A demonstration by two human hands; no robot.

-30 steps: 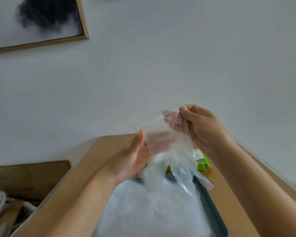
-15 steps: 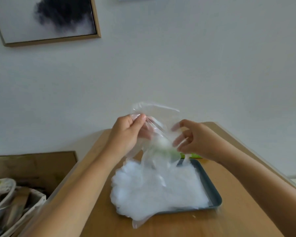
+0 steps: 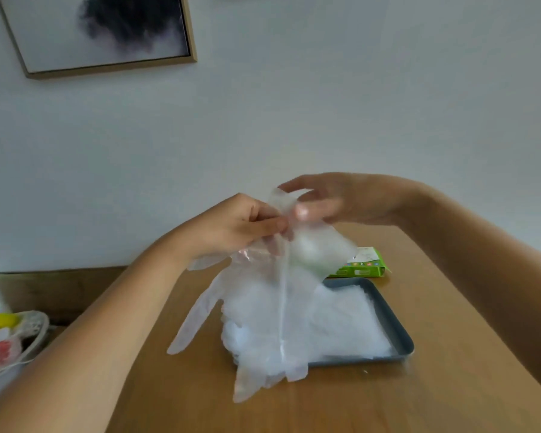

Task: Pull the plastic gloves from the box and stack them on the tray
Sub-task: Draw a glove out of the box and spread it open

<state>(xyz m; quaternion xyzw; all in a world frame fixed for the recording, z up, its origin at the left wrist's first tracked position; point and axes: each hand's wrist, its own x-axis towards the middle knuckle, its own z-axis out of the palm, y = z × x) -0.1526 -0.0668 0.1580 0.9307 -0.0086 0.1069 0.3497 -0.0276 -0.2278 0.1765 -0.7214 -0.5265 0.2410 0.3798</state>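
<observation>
A clear plastic glove (image 3: 263, 307) hangs spread open above the table, its fingers pointing down over the near left edge of the tray. My left hand (image 3: 231, 226) pinches its cuff from the left. My right hand (image 3: 341, 203) pinches the cuff's upper edge between thumb and fingers from the right. Below lies the dark grey tray (image 3: 397, 332), which holds a pile of clear gloves (image 3: 347, 323). The green glove box (image 3: 361, 267) lies just behind the tray, partly hidden by the held glove.
The wooden table (image 3: 450, 385) ends at a white wall. A basket (image 3: 16, 342) with a yellow item and other things sits low at the left. A framed picture (image 3: 107, 29) hangs on the wall at the upper left.
The view dropped, so more of the tray and table shows. My hands came closer together on the cuff and the glove now hangs unfolded, fingers down, over the tray's near left corner.
</observation>
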